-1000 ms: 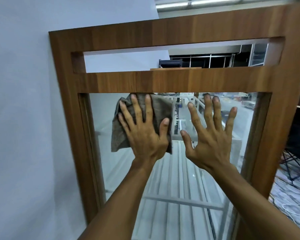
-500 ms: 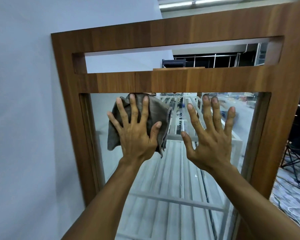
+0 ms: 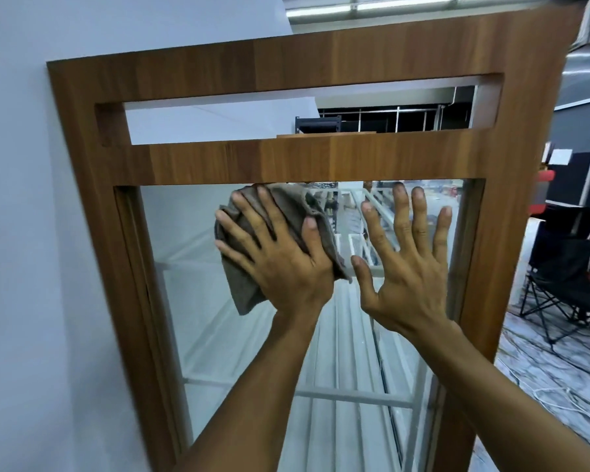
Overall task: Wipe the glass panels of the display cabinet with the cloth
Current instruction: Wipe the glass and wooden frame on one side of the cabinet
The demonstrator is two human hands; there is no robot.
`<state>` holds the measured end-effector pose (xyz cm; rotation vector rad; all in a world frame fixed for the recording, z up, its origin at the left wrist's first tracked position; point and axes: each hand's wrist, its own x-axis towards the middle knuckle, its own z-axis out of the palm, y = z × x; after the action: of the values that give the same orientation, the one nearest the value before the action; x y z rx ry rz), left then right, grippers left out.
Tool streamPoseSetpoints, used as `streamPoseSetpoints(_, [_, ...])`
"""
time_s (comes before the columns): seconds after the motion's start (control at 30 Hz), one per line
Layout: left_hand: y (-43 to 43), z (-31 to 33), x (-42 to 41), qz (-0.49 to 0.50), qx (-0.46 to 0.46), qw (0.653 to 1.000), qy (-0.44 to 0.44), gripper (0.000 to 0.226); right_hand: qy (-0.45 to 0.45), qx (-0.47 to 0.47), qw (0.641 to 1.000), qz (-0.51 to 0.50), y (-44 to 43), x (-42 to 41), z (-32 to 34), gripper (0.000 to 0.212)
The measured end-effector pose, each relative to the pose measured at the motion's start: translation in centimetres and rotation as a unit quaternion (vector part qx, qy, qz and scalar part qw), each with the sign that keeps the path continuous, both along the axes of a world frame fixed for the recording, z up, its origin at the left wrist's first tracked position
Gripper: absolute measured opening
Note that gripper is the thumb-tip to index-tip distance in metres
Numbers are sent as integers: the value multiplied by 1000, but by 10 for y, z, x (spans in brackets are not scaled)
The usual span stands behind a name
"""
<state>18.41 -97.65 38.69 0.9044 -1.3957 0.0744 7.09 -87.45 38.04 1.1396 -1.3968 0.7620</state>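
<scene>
The wooden display cabinet (image 3: 321, 161) stands in front of me, its large glass panel (image 3: 191, 267) set under a wooden crossbar. My left hand (image 3: 283, 264) presses a bunched grey-brown cloth (image 3: 242, 294) against the upper part of the glass, just below the crossbar, with its fingers spread over the cloth. Beside it, my right hand (image 3: 409, 267) lies flat on the glass with fingers spread and holds nothing.
A pale wall (image 3: 31, 233) runs along the cabinet's left side. White shelf rails (image 3: 348, 393) show through the glass. To the right stand a black folding chair (image 3: 566, 277) and loose cables (image 3: 559, 393) on a patterned floor.
My left hand slid the cloth left and then back right along the top of the pane, and the cloth is now more bunched. My right hand stays flat on the glass.
</scene>
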Motion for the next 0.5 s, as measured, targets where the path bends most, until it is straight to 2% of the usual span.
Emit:
streamPoseSetpoints(0.07, [13, 2, -11, -19, -22, 999, -41, 77, 9, 3, 1000, -11, -1, -1, 0, 69])
streamPoseSetpoints(0.13, [5, -7, -4, -26, -81, 990, -111, 77, 10, 3, 1000, -6, -1, -1, 0, 67])
streamPoseSetpoints(0.2, [-12, -15, 9, -24, -101, 986, -128, 76, 4, -1, 1000, 9, 1, -1, 0, 65])
streamPoseSetpoints(0.3, [-5, -4, 1, -4, 1, 1000, 15, 76, 2, 2, 1000, 16, 1, -1, -1, 65])
streamPoseSetpoints(0.37, [20, 10, -18, -19, 35, 998, 47, 78, 8, -2, 1000, 28, 1, -2, 0, 65])
streamPoseSetpoints(0.5, [21, -5, -20, -20, -67, 992, -109, 78, 18, 2, 998, 52, 5, -5, 2, 69])
